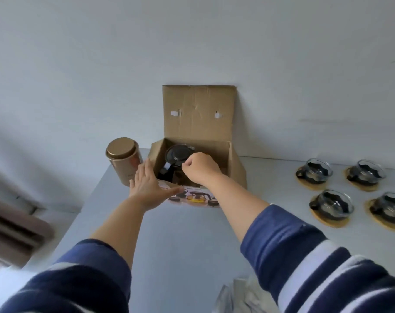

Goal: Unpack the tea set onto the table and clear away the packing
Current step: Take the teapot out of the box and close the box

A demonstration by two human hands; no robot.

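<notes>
An open cardboard box stands against the wall, its lid flap up. Inside sits a glass teapot with a black lid and black handle. My right hand is inside the box, fingers closed at the teapot's rim beside the lid. My left hand lies flat and open against the box's front left corner, on the printed front panel. Several glass cups with black holders rest on round wooden coasters at the right.
A gold tea tin stands just left of the box, close to my left hand. Crumpled clear plastic packing lies at the table's near edge. The grey table ends at the left, with a brown piece of furniture below.
</notes>
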